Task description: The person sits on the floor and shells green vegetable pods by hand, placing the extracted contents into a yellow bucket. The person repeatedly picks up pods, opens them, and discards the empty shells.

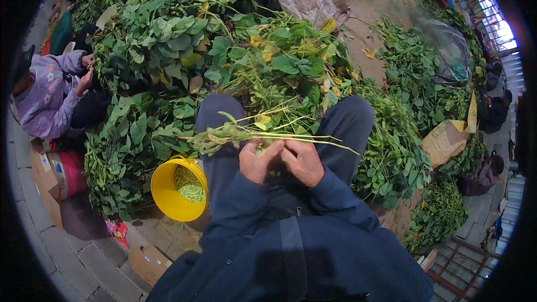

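Observation:
Between my knees, my left hand (259, 161) and my right hand (303, 162) are close together, thumbs meeting or nearly so. A cut soybean plant (235, 135) with green pods lies across both hands, its pod cluster over my left thigh and its bare stems (327, 140) pointing right. The fingers of my left hand are closed about the stems. The right fingers curl at the stems too, but their tips are hidden, so their hold cannot be told. A yellow bucket (161, 191) stands by my left leg, partly filled with green pods or beans (188, 184).
Heaps of leafy soybean plants (168, 37) surround my knees in front and at both sides. A person in a lilac sweater (50, 92) sits at left beside a pink bucket (73, 174). A woven sack (445, 142) and other people are at right; cardboard (149, 262) lies behind the yellow bucket.

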{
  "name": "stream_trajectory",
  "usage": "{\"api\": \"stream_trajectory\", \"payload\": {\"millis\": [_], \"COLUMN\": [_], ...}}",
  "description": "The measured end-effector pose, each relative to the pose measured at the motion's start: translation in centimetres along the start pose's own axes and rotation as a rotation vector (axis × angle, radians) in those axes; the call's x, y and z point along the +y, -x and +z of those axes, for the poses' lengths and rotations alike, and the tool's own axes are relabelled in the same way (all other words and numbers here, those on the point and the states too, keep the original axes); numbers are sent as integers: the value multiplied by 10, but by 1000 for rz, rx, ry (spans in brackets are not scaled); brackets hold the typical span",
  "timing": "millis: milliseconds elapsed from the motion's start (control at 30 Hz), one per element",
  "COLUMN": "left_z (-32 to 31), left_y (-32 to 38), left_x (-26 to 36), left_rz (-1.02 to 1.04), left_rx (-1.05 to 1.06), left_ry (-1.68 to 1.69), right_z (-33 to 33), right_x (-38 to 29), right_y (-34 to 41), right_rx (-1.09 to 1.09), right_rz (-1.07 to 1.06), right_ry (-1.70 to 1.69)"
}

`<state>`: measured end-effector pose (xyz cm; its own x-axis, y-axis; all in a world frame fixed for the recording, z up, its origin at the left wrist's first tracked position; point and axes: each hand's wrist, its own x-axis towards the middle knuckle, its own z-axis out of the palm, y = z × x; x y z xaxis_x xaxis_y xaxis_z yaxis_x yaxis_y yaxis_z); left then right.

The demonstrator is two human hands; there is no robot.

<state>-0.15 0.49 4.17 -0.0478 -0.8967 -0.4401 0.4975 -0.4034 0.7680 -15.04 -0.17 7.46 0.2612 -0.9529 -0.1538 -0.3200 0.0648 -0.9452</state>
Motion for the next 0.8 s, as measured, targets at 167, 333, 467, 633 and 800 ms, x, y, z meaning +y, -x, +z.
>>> {"api": "stream_trajectory", "payload": {"millis": [167, 333, 467, 633, 800], "left_z": [-5, -8, -11, -17, -20], "left_y": [3, 6, 5, 6, 4], "left_x": [2, 2, -5, -8, -12], "left_rz": [10, -25, -35, -36, -24], "left_rx": [-19, -89, -100, -81, -67], "left_ry": [-35, 130, 169, 156, 163], "right_z": [-1, -11, -11, -12, -1], "right_x": [-6, -3, 5, -3, 0], "right_y": [0, 0, 1, 0, 3], "right_rx": [-97, -162, -179, -204, -129], "right_rz": [136, 290, 302, 405, 299], "right_ry": [-230, -497, -627, -753, -575]}}
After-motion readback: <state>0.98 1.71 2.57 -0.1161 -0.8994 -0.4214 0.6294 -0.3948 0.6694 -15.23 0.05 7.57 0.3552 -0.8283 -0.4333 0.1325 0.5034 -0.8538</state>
